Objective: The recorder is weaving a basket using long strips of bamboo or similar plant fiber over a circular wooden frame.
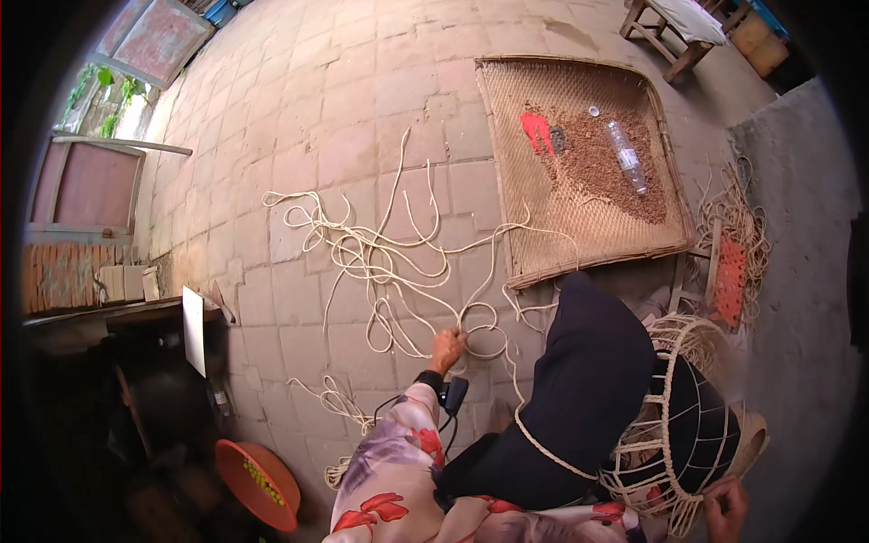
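My left hand (pixel 448 350) is closed around pale cord (pixel 387 274), just above the paved floor. Long loose strands fan out in loops beyond it, and one runs back across my dark-trousered leg. At the lower right, a round openwork wire frame (pixel 667 407) leans against my leg, partly wrapped and braided with the same cord. My right hand (pixel 726 511) is at its lower rim, fingers pinched at the braided edge. The lower picture edge cuts off part of that hand. A dark strap and a small black device sit at my left wrist.
Ahead right lies a shallow woven tray (pixel 516 208) with brown kernels, a clear plastic bottle (pixel 626 156) and a red piece. An orange bowl (pixel 237 489) with small yellow-green fruit stands lower left. More cord hangs beside a red perforated seat (pixel 730 281). A wooden bench (pixel 674 41) stands far right.
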A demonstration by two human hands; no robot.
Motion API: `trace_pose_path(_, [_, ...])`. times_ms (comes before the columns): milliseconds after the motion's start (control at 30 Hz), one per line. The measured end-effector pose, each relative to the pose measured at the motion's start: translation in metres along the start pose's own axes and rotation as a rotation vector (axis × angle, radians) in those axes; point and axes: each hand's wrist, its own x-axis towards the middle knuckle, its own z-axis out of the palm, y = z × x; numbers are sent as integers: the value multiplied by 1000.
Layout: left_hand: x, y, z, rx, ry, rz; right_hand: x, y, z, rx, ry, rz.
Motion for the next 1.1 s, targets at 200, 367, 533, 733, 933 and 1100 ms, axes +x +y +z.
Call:
trace_pose_path(200, [-132,-9,80,72,-286,472,-7,26,10,110,90,19])
trace_pose_path(367, [-140,-41,53,-270,-534,-44,-13,38,17,211,182,-79])
trace_pose_path(533, [-120,21,-81,-193,-313,-273,-22,67,17,144,228,-285])
trace_pose_path(733, [-165,203,-371,-653,350,348,-22,88,26,166,310,-418])
trace_pose_path(933, [-370,451,-574,-590,926,1155,-33,111,24,230,342,-406])
trace_pose_path(1100, [-511,513,-590,-430,1023,1293,-30,107,30,266,361,-512])
